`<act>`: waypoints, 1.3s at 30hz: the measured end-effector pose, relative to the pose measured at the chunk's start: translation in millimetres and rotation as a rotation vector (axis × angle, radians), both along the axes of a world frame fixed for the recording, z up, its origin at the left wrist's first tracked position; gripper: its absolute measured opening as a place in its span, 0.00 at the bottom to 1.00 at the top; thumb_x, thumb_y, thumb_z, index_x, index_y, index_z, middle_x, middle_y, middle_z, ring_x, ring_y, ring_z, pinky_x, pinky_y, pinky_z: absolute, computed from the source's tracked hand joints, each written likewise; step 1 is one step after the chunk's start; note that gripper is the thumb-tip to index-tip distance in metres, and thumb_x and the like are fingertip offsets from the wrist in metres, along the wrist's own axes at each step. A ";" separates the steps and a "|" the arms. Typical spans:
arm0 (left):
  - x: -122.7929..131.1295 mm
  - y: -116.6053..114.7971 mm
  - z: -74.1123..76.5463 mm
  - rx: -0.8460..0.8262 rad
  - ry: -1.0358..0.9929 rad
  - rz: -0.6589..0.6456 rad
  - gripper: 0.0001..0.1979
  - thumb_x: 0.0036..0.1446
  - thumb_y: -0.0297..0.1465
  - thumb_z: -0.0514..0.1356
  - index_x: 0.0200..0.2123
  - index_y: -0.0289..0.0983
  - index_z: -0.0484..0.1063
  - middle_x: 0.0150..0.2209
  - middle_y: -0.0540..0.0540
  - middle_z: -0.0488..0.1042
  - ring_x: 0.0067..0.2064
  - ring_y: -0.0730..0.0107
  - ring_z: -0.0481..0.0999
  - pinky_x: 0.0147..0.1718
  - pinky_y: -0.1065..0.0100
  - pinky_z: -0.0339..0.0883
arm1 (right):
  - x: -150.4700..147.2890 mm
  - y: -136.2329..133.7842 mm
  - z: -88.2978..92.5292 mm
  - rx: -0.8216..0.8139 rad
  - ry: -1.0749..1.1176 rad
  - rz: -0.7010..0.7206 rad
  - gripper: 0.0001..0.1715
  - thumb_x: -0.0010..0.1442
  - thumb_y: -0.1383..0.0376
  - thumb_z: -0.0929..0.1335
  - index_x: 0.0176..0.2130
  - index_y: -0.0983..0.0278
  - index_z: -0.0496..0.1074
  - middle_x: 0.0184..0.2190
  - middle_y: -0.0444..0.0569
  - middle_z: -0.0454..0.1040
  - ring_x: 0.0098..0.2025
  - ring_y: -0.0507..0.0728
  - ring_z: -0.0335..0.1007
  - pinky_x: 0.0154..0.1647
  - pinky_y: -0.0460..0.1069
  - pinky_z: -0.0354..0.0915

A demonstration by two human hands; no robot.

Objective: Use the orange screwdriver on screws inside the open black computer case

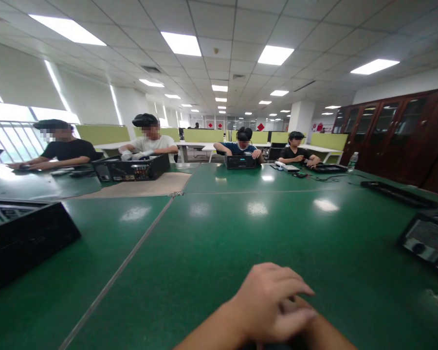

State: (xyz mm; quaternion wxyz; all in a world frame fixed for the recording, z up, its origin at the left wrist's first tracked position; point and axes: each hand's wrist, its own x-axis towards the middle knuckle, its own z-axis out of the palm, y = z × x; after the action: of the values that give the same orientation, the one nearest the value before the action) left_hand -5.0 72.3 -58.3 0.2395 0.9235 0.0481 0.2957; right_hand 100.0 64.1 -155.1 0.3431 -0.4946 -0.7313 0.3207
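Observation:
At the lower middle of the head view, my left hand (270,301) lies across my right wrist, above the green table (211,243). Its fingers are bent and the thumb stands apart from them, with no object visible between. My right forearm (326,330) comes in from the lower right and passes beneath it. My right hand is mostly hidden behind the left, so its fingers cannot be made out.
A black computer case (32,238) stands at the left, and another dark case (428,240) at the right edge. Beyond lies a long black panel (399,194). Across the table several people work, some at an opened case (138,167) and a smaller black box (241,162). A bottle (353,160) stands far right.

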 end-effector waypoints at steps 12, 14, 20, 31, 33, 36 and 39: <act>-122.5 126.5 -84.8 -0.716 -0.330 0.811 0.22 0.56 0.50 0.61 0.28 0.36 0.71 0.16 0.54 0.66 0.20 0.73 0.66 0.27 0.70 0.59 | 5.7 9.6 -12.1 -0.845 0.630 0.451 0.32 0.45 0.67 0.77 0.51 0.67 0.76 0.13 0.33 0.60 0.13 0.43 0.47 0.11 0.38 0.45; -120.4 128.1 -83.6 -0.751 -0.319 0.795 0.22 0.56 0.50 0.61 0.27 0.36 0.70 0.17 0.55 0.66 0.20 0.74 0.66 0.26 0.71 0.59 | 7.2 8.6 -13.4 -0.867 0.672 0.451 0.32 0.47 0.66 0.77 0.52 0.67 0.75 0.12 0.33 0.60 0.13 0.44 0.47 0.11 0.39 0.45; -115.3 125.5 -83.3 -0.785 -0.201 0.729 0.22 0.54 0.50 0.62 0.28 0.35 0.71 0.21 0.54 0.68 0.19 0.74 0.67 0.22 0.71 0.59 | 9.8 7.1 -13.4 -0.887 0.727 0.440 0.31 0.48 0.65 0.77 0.52 0.68 0.75 0.13 0.33 0.60 0.13 0.43 0.46 0.11 0.39 0.45; -110.2 123.1 -87.5 -0.711 0.054 0.670 0.22 0.55 0.50 0.60 0.31 0.34 0.73 0.21 0.52 0.69 0.20 0.72 0.68 0.22 0.71 0.60 | 7.6 5.7 -6.2 -0.900 0.711 0.418 0.31 0.47 0.65 0.77 0.52 0.67 0.75 0.11 0.33 0.60 0.13 0.45 0.48 0.11 0.39 0.47; -110.2 123.3 -86.7 -0.710 0.060 0.680 0.22 0.55 0.50 0.60 0.31 0.35 0.73 0.21 0.52 0.69 0.20 0.72 0.68 0.23 0.71 0.61 | 6.9 5.3 -3.7 -0.905 0.697 0.409 0.32 0.46 0.65 0.77 0.52 0.67 0.75 0.11 0.34 0.61 0.13 0.45 0.49 0.11 0.39 0.47; -110.1 122.9 -85.4 -0.708 0.066 0.688 0.23 0.55 0.51 0.60 0.31 0.35 0.73 0.21 0.52 0.69 0.21 0.71 0.68 0.23 0.71 0.61 | 6.5 5.0 -1.9 -0.907 0.680 0.397 0.33 0.46 0.65 0.77 0.52 0.67 0.75 0.12 0.34 0.61 0.13 0.45 0.49 0.11 0.39 0.47; -109.9 122.0 -85.0 -0.711 0.066 0.683 0.22 0.55 0.51 0.60 0.31 0.35 0.73 0.21 0.52 0.69 0.20 0.72 0.68 0.23 0.71 0.60 | 6.9 5.0 -2.4 -0.904 0.684 0.401 0.33 0.46 0.65 0.77 0.52 0.67 0.75 0.12 0.33 0.61 0.13 0.45 0.49 0.11 0.39 0.46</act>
State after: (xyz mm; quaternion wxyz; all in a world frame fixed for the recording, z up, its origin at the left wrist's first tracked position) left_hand -114.9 194.4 -143.3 0.4275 0.7251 0.4535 0.2930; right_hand 106.9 69.1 -157.6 0.2474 -0.3125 -0.4496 0.7994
